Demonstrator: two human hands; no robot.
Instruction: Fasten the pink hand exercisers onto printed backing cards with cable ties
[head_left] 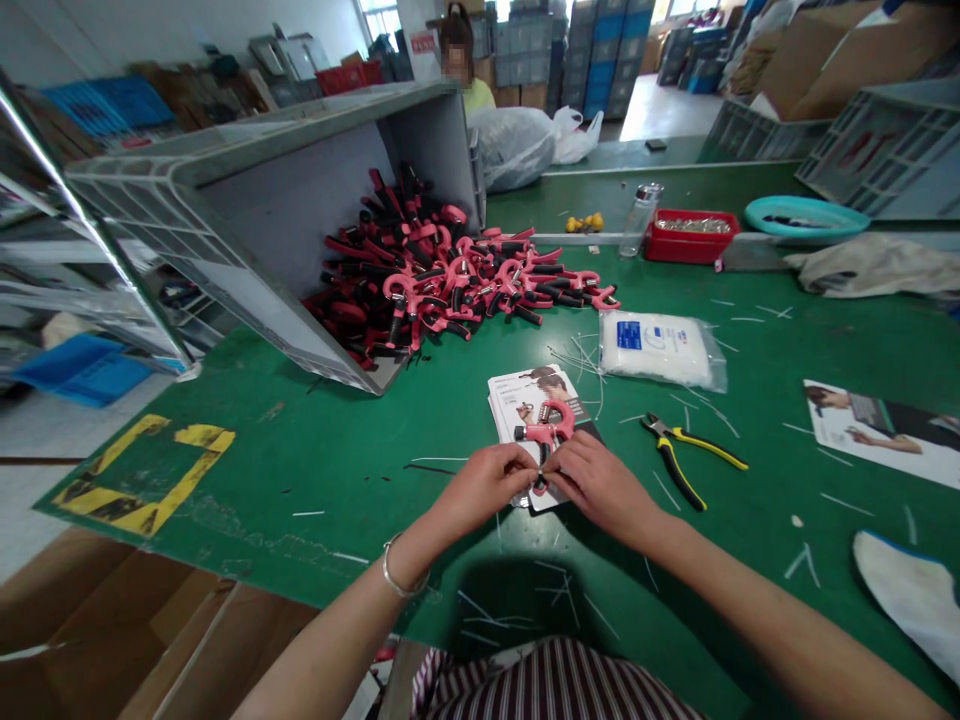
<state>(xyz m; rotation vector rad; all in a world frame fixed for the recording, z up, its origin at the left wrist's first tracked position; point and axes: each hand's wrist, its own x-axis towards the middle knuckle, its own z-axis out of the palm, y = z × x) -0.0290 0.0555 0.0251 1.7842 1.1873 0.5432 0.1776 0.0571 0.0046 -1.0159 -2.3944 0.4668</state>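
A pink and black hand-grip exerciser (550,425) lies on a stack of printed backing cards (525,400) on the green table. My left hand (487,485) and my right hand (596,480) meet at its lower end, fingers pinched together on the gripper's handles and the card edge. What is between the fingertips is too small to make out. Yellow-handled pliers (686,455) lie just right of my right hand.
A grey crate (247,190) tipped on its side spills several pink grippers (450,275). A plastic bag of white ties (660,348), a red tray (690,238), a teal bowl (806,215), a printed sheet (877,425) and cut tie ends lie about. Another person (459,60) stands at the back.
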